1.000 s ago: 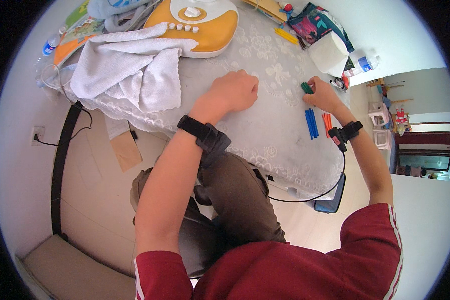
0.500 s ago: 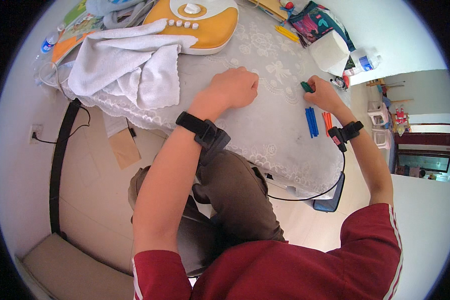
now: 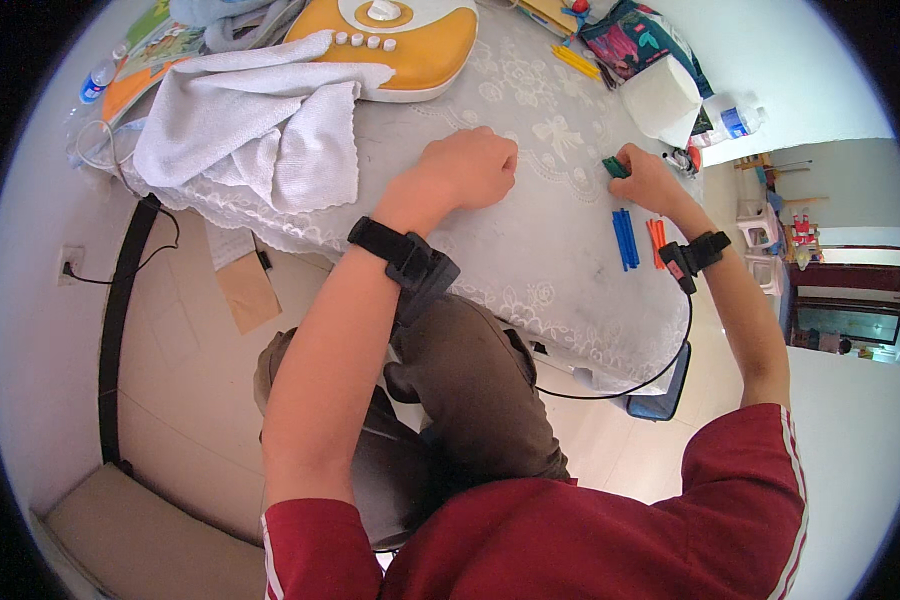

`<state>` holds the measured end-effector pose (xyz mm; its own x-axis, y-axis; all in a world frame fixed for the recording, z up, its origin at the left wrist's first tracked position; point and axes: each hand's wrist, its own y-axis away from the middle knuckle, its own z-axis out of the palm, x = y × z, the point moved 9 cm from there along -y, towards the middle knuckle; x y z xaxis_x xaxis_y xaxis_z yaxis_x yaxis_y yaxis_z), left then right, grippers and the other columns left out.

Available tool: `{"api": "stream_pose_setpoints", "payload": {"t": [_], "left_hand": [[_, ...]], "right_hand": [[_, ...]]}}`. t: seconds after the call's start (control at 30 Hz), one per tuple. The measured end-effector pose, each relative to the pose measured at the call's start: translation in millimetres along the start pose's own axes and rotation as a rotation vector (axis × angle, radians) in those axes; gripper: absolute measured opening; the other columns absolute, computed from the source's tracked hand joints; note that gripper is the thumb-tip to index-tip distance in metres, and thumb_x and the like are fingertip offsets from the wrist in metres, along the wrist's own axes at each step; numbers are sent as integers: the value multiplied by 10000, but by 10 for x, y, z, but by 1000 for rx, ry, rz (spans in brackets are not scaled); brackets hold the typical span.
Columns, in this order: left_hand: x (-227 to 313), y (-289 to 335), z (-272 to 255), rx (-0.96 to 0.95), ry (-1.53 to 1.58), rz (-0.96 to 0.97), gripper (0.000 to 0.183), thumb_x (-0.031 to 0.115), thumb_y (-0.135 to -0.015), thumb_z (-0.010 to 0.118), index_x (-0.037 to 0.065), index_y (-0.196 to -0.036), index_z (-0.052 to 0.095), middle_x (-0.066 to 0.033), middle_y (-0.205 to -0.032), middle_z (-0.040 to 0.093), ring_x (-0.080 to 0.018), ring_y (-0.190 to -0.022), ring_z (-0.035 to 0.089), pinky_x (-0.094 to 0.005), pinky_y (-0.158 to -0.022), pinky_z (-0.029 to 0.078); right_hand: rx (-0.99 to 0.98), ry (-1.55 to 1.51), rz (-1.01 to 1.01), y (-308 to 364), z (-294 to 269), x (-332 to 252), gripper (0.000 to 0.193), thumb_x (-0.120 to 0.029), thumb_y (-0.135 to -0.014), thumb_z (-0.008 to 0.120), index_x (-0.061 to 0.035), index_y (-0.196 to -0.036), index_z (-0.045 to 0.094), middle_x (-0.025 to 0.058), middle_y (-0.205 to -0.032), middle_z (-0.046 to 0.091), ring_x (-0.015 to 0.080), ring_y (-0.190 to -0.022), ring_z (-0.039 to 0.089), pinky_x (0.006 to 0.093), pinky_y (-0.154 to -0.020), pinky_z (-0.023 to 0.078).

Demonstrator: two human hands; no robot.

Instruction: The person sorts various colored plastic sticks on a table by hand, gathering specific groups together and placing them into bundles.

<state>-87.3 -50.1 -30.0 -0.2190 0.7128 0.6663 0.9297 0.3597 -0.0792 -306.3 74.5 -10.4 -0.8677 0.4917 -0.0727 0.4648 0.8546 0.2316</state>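
My left hand (image 3: 475, 168) rests on the lace-patterned tablecloth (image 3: 570, 310), curled into a fist, with nothing showing in it. At the right side of the table, my right hand (image 3: 650, 182) pinches some short green sticks (image 3: 616, 168) between thumb and fingers. Most of their length is hidden by the hand. Just below it lies a group of blue sticks (image 3: 625, 240) side by side. To the right of these, close to my right wrist, are several orange sticks (image 3: 657, 243).
A white towel (image 3: 260, 130) drapes over the table's left side beside a yellow and white device (image 3: 400, 50) with knobs. Yellow sticks (image 3: 576, 62), a tissue roll (image 3: 662, 100), a patterned pouch (image 3: 635, 42) and a plastic bottle (image 3: 735, 122) stand along the far right.
The green sticks show a little more and have turned slightly as my right fingers shifted on them. My left fist has stayed almost in place.
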Motion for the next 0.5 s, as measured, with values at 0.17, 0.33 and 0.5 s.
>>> {"api": "stream_pose_setpoints", "payload": {"t": [0.17,0.33,0.5], "left_hand": [[16,-26,2,-36,27,-2,189,170,-840,552,55,-946,658,-141,-886,665,-312,-840,629,-409,-742,500],[-51,-23,66,-136,15,-70,209,177,-846,501,107,-960,662,-118,-1030,643,-308,-982,612,-440,-809,501],[-36,-20,57,-125,40,-62,202,178,-841,511,95,-947,663,-124,-1009,655,-316,-959,620,-443,-795,505]], "right_hand": [[-14,22,11,-1,-19,72,395,-249,-717,693,38,-969,592,248,-905,652,359,-843,632,391,-757,495],[-27,28,10,1,0,18,389,-239,-718,694,39,-968,587,251,-894,648,362,-834,630,392,-745,490],[7,14,-18,45,-35,-50,350,-198,-722,679,43,-955,576,258,-877,646,363,-809,632,400,-741,487]]}}
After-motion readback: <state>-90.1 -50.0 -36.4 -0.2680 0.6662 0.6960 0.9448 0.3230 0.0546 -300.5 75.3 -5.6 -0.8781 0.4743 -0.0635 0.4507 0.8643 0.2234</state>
